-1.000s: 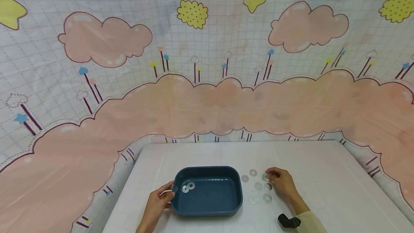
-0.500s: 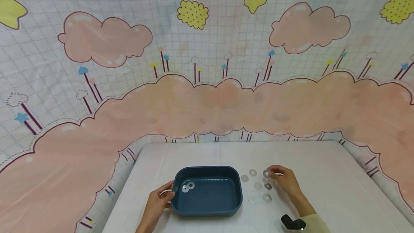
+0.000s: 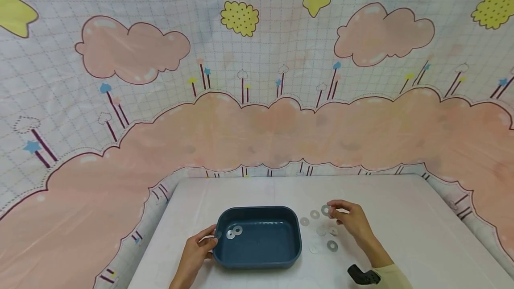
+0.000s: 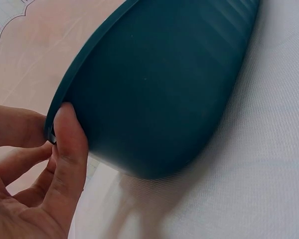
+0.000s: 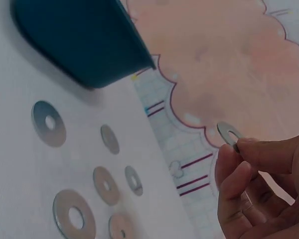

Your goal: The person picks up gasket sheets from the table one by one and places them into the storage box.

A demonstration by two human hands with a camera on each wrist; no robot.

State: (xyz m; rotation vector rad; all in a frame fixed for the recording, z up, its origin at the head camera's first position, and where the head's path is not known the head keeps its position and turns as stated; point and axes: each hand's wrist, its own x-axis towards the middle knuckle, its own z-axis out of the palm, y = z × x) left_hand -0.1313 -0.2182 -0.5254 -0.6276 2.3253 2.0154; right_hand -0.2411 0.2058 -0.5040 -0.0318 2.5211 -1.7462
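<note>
A dark blue plastic basin (image 3: 265, 246) stands on the white-covered table, with a few metal washers (image 3: 228, 235) lying at the left of its floor. My left hand (image 3: 192, 253) grips its left rim, thumb outside, as the left wrist view shows at the basin wall (image 4: 154, 89). To the right of the basin my right hand (image 3: 355, 222) pinches one flat washer (image 5: 223, 128) between thumb and fingertip, raised off the table. Below that hand, several more washers (image 5: 62, 211) lie loose and spread out on the cloth.
A patterned cloth backdrop (image 3: 281, 133) with clouds and stars rises behind the table (image 3: 233, 191). A black device (image 3: 362, 275) is worn at the right wrist, by a pale yellow sleeve (image 3: 391, 276).
My right hand has lifted a washer off the table, and moved it slightly up and to the left. The left hand and the basin have stayed in place.
</note>
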